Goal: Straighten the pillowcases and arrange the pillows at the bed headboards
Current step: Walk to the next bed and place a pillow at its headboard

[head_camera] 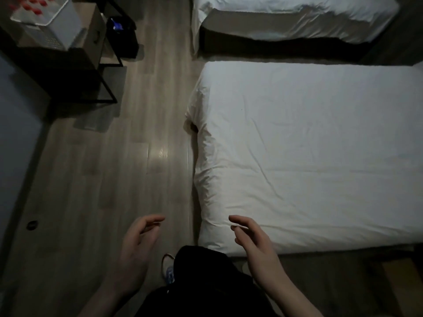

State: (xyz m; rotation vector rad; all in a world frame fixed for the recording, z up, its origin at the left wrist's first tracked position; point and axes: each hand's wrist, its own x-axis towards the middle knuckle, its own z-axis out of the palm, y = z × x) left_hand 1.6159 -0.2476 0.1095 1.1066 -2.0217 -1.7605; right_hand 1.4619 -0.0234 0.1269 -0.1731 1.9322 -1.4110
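Left to right: shelf unit (68, 72) at 10 o'clock on the floor (96, 179); left hand (137, 243) and right hand (254, 241) at 6 o'clock, both loosely open, holding nothing; near bed (309, 156) at 3 o'clock, far bed (297, 21) at 1 o'clock. No pillow is visible. Pillows are judged light and soft; grip at the corners.

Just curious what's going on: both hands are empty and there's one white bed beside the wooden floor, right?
Not quite: the head view shows two white beds, the near bed and the far bed. Left hand and right hand are indeed empty.
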